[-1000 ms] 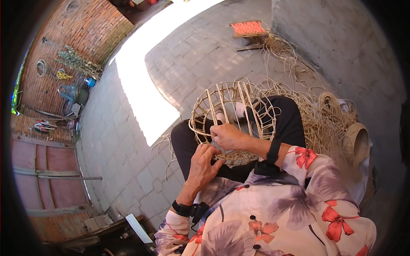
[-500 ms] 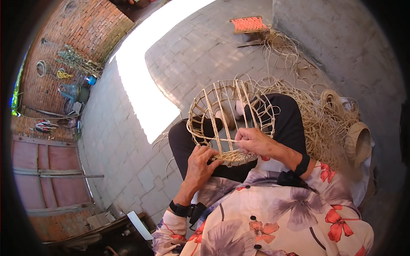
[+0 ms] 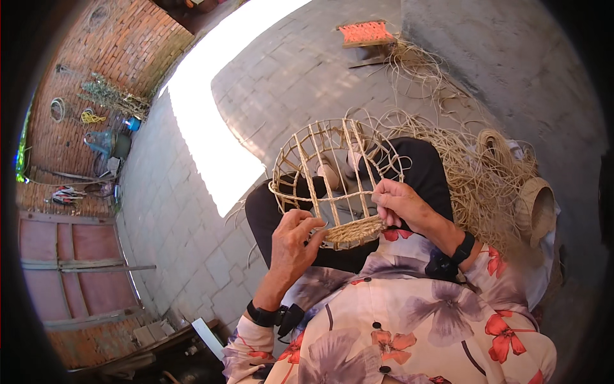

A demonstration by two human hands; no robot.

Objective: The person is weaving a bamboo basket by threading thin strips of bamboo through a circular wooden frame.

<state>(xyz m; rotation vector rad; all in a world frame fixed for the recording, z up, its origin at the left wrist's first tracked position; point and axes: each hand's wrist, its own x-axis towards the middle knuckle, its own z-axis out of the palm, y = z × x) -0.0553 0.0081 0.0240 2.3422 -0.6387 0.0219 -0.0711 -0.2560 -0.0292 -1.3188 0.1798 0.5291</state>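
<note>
A round, open basket frame (image 3: pixel 279 168) of thin bent rods rests across my lap, with several straight cords (image 3: pixel 309 176) strung over it. Close-packed woven cord (image 3: pixel 355 232) fills its near end. Around the near left rim, beside that weave, curls my left hand (image 3: pixel 294 243), thumb and fingers on either side; the exact contact is partly hidden. At the frame's right side, my right hand (image 3: pixel 404 206) pinches a pale twisted cord (image 3: pixel 345 196) that crosses the strung cords. The fingertips partly hide the cord's end.
To my right lies a big tangle of loose pale cord (image 3: pixel 486 192), with a woven round basket (image 3: pixel 536 208) by it. Ahead on the paved floor stands a low stool (image 3: pixel 366 33) with an orange woven seat. A grey wall (image 3: pixel 499 70) rises at the right.
My right hand has drawn rightward and slightly up with the cord. The left hand has shifted slightly left, its thumb lifting off the weave. The whole view has moved a little.
</note>
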